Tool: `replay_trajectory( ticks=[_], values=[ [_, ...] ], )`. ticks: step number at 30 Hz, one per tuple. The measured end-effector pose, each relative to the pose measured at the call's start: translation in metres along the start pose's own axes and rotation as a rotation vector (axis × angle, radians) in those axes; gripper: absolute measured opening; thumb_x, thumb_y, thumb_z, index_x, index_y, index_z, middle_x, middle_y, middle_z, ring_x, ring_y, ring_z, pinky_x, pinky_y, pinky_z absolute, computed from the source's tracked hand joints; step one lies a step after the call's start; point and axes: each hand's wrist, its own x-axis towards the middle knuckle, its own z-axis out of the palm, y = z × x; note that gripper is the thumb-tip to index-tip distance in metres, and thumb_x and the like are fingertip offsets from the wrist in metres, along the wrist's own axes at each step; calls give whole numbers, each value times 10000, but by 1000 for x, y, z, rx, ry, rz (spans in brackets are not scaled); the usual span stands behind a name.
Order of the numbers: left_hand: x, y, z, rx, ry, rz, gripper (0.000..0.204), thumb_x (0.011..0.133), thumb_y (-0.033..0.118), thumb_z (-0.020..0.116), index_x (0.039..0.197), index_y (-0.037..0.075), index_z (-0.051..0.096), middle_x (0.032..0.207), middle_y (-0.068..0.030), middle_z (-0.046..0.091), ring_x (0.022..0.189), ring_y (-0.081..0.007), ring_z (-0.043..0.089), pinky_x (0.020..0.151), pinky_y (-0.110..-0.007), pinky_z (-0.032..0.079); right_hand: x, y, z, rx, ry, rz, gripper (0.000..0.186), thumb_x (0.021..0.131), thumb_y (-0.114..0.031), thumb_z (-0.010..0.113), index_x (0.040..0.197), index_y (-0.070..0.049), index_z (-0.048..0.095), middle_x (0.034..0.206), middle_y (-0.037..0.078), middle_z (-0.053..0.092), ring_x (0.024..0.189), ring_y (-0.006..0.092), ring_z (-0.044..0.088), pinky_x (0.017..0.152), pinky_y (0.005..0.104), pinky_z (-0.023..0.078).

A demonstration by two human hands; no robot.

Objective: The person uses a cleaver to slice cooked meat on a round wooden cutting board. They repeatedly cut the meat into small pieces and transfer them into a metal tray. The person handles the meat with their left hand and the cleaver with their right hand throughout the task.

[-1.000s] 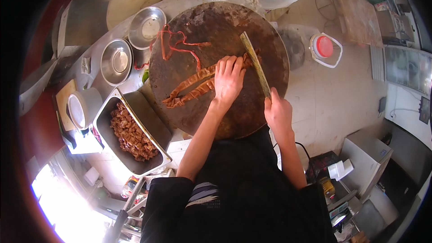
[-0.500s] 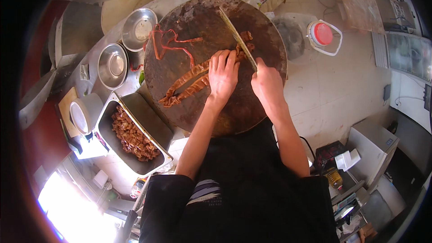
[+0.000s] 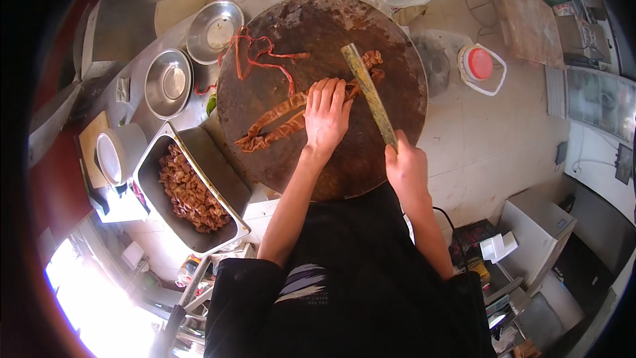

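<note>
On the round, dark wooden chopping block [image 3: 318, 20], the left hand [image 3: 326, 116] lies flat with its fingers together and stretched toward 12 o'clock, pressing down on long tan strips of meat [image 3: 275, 122] that run from the block's centre out toward 8 o'clock. At about 3 o'clock from that hand, just beside its fingertips, stands the cleaver [image 3: 368, 93], seen edge-on as a narrow yellowish bar slanting from 11 o'clock to 5 o'clock. The right hand [image 3: 405, 169] is closed in a fist around the cleaver's handle at the block's 4 o'clock edge. A few cut pieces [image 3: 372, 59] lie at the blade's far tip. Thin reddish strips [image 3: 262, 59] curl across the block's 10 o'clock part.

Off the block at 8 o'clock sits a rectangular steel pan [image 3: 218, 166] partly filled with chopped brown meat [image 3: 189, 192]. Two round steel bowls [image 3: 169, 83] stand at 9 to 10 o'clock. A white container with a red lid [image 3: 480, 66] is on the floor at 3 o'clock, well apart from the block.
</note>
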Motion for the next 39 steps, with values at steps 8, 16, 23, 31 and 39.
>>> replay_trajectory(
  ticks=[8, 16, 23, 31, 39],
  values=[
    [0, -2, 4, 25, 27, 23, 445, 733, -1, 727, 1161, 18, 606, 1148, -128, 606, 1107, -342, 576, 986, -468, 470, 40, -20, 6, -59, -146, 90, 260, 830, -29, 576, 1088, -12, 605, 701, 277, 634, 700, 479, 638, 646, 557, 516],
    [-3, -2, -4, 2, -18, -57, 521, 770, 72, 741, 1262, 15, 578, 1232, -158, 590, 1181, -363, 543, 1050, -483, 429, 54, -25, 8, 6, -68, 35, 233, 845, -51, 596, 1073, -3, 607, 668, 258, 620, 662, 462, 630, 597, 543, 499],
    [-29, -9, -20, 62, -50, -130, 572, 794, 113, 748, 1319, 4, 549, 1324, -165, 556, 1279, -343, 500, 1120, -482, 375, -9, -21, -25, 127, -57, 116, 274, 846, -30, 619, 1118, 5, 612, 608, 252, 578, 567, 438, 602, 511, 508, 458],
    [-25, -16, -20, 27, -40, -83, 518, 774, 73, 739, 1262, -3, 583, 1301, -147, 576, 1253, -346, 519, 1097, -479, 398, 19, -36, 20, -88, -153, 87, 222, 826, -17, 586, 1047, 6, 589, 680, 279, 624, 683, 478, 635, 624, 557, 511],
    [-26, -15, -24, 6, -31, -77, 536, 780, 74, 737, 1281, 2, 561, 1298, -157, 575, 1258, -347, 516, 1096, -480, 396, 47, -42, 27, -40, -105, 62, 282, 843, -83, 581, 1105, 17, 608, 741, 282, 646, 724, 482, 640, 693, 562, 520]
  ],
)
